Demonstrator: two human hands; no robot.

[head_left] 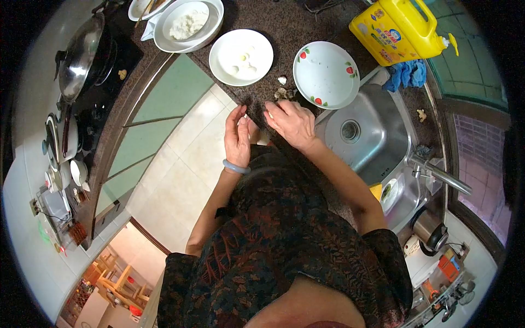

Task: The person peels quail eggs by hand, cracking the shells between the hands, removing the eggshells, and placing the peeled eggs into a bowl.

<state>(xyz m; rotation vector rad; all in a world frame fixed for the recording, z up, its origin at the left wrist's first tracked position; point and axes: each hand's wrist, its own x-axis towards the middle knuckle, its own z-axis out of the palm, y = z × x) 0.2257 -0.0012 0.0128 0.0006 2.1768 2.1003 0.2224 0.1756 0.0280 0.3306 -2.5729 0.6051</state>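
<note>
My left hand (237,143), with a pale bangle at the wrist, is held at the counter's near edge with its fingers curled together. A tiny white bit shows at its fingertips, too small to name. Close on its right, my right hand (293,123) pinches a small pale piece that looks like a garlic clove (271,115). The hands are apart. Beyond them, a white bowl (217,66) contains several pale peeled cloves (244,57). Another garlic piece (282,80) lies on the dark counter beside some papery peelings (284,93).
Right of the peelings stands a white bowl with strawberry prints (326,74), close to the steel sink (377,128). A yellow jug (394,31) and blue cloth (407,75) sit behind the sink. Nested bowls (214,27) stand at the back; a wok (82,60) is left.
</note>
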